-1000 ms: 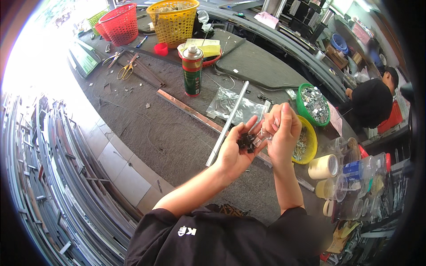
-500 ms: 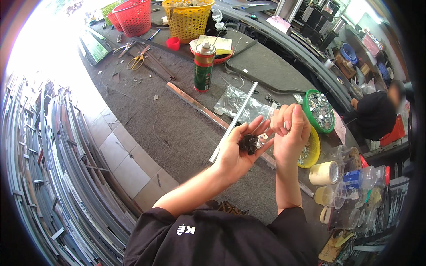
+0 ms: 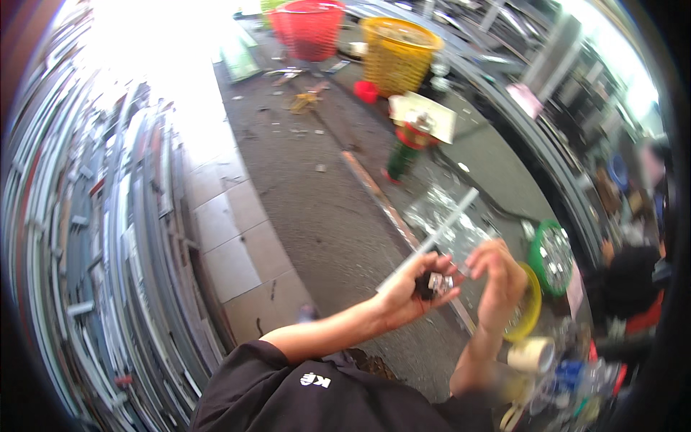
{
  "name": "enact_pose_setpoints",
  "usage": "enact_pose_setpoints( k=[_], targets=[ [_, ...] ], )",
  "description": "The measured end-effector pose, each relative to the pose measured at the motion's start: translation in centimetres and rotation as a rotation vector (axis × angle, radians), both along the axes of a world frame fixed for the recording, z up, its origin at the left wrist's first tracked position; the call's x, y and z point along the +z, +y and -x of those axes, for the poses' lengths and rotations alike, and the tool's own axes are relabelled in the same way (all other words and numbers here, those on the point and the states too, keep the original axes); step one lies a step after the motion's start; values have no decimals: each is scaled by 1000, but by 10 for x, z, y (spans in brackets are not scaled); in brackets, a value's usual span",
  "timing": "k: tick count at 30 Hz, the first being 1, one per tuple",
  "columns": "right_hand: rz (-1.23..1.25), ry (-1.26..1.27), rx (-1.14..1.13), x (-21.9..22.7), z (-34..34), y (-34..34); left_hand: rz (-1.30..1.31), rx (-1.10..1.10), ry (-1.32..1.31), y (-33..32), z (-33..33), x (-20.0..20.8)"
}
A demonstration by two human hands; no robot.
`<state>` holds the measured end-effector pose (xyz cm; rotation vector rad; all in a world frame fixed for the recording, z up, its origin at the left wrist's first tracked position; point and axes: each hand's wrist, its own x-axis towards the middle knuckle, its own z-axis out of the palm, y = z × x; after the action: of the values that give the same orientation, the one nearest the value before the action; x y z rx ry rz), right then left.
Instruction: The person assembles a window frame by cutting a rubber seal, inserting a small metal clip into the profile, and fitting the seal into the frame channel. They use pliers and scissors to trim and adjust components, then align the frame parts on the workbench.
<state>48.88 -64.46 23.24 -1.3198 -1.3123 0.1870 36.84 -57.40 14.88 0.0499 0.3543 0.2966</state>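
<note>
My left hand (image 3: 404, 297) is palm up and cupped, holding a small heap of black parts (image 3: 423, 287) with a small whitish metal piece (image 3: 440, 284) among them. Just to its right is my right hand (image 3: 502, 284), raised with bent fingertips drawn together; blur hides anything between them. A slim pale strip (image 3: 455, 214) slants past the left hand; whether that hand touches it I cannot tell. Beyond lies a clear plastic bag (image 3: 430, 207) of small parts. A yellow basket (image 3: 534, 306) sits behind the right hand, beside a green basket (image 3: 536, 268) of shiny metal bits.
A green-and-red spray can (image 3: 407, 150) stands farther up the table, near a yellow bucket-shaped basket (image 3: 396, 61) and a red one (image 3: 311, 36). Yellow-handled scissors (image 3: 304, 103) lie at the far left. Long metal profiles (image 3: 137, 252) fill the left side. Another person (image 3: 631, 277) is at right.
My view has swung left, so the table and its things sit farther right and tilted. The right hand's fingers have loosened slightly and dipped; the left still cups the black parts.
</note>
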Motion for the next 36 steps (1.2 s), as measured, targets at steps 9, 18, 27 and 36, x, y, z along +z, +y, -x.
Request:
enact_pose_setpoints(
  k=[9, 18, 27, 36],
  targets=[
    [-272, 651, 1507, 77, 113, 42, -174, -173, 87, 39, 160, -90],
    [-561, 199, 1942, 79, 316, 237, -389, 126, 175, 172, 394, -90],
    [-587, 592, 1922, 86, 458, 423, -205, 573, -268, 290, 605, -137],
    [-764, 527, 2081, 49, 494, 681, 196, 539, -115, 529, 590, -211]
  ],
)
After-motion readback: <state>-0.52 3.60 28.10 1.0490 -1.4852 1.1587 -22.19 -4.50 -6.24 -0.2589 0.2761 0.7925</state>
